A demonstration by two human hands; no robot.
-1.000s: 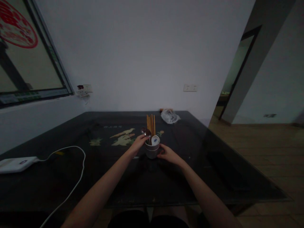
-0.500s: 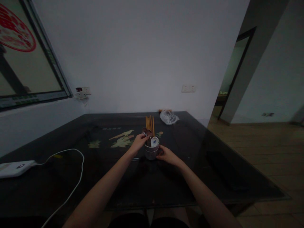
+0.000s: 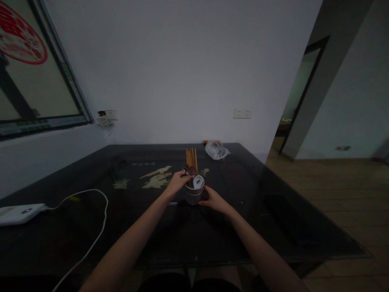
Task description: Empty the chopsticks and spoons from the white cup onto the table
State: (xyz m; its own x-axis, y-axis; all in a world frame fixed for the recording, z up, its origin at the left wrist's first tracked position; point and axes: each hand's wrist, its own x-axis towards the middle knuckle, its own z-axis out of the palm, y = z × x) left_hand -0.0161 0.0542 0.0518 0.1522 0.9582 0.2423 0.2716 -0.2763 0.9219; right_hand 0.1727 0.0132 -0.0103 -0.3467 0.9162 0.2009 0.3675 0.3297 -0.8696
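Note:
A round, light grey utensil holder point(image 3: 193, 198) stands upright on the dark table in front of me. Several wooden chopsticks point(image 3: 191, 157) rise from its back. Dark-looking metal spoons point(image 3: 192, 171) stick up at its left, and a white spoon with a blue mark point(image 3: 198, 181) leans at its front right. My left hand point(image 3: 178, 182) pinches at the metal spoons above the rim; exactly how many it grips is hidden. Curled round the holder's right side, my right hand point(image 3: 212, 199) has its thumb near the base and fingers behind.
A crumpled clear plastic bag point(image 3: 216, 151) lies at the table's back edge. On the left is a white device point(image 3: 21, 215) with a white cable point(image 3: 105, 211). A dark flat object point(image 3: 288, 221) rests at right. The glossy tabletop point(image 3: 127, 231) meets the wall behind.
My left fingers have shifted very slightly at the spoons, and a spoon's bowl shows more clearly. My right thumb has moved a little left along the holder, which stays in place.

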